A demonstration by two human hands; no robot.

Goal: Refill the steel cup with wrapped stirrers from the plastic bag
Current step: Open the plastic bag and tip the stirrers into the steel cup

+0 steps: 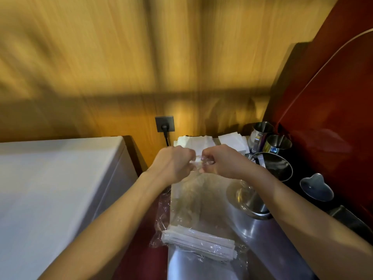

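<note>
A clear plastic bag hangs over the steel counter, its top bunched between both hands. My left hand and my right hand both pinch the bag's top edge, knuckles almost touching. A bundle of white wrapped stirrers lies crosswise in the bag's bottom. To the right stands a wide steel cup with a few white wrapped pieces inside. My right forearm hides part of a steel bowl.
Two smaller steel cups stand at the back right, beside stacks of white napkins. A heart-shaped steel dish sits at the right. A white appliance fills the left. A wall socket has a black plug.
</note>
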